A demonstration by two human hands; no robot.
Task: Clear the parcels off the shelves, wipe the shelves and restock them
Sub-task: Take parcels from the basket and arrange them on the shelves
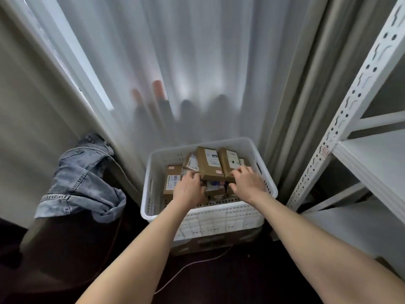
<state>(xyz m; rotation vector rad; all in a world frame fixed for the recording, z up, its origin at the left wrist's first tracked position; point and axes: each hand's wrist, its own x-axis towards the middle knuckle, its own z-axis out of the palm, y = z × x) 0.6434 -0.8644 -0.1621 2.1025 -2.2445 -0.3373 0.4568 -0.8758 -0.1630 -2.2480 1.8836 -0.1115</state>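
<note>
1. Our left grip (189, 188) and right grip (247, 183) are both down in the white basket (219, 213). The left one's fingers are curled on the middle parcel (210, 165), and the right one's on the taller parcel (230, 162) touching it.
2. The two boxes look pinched as a pair. If our squeeze slackens, we judge one could slide out and drop.
3. The flat parcel (173, 181) and others lie loose beneath. Lifting carelessly may drag or tip them.
4. The shelf (372, 154) stands bare to our right. Swinging over, a box corner could strike the slotted post (341, 119).
5. A white cable (197, 262) trails on the floor just before the basket, where a foot might catch it.
</note>
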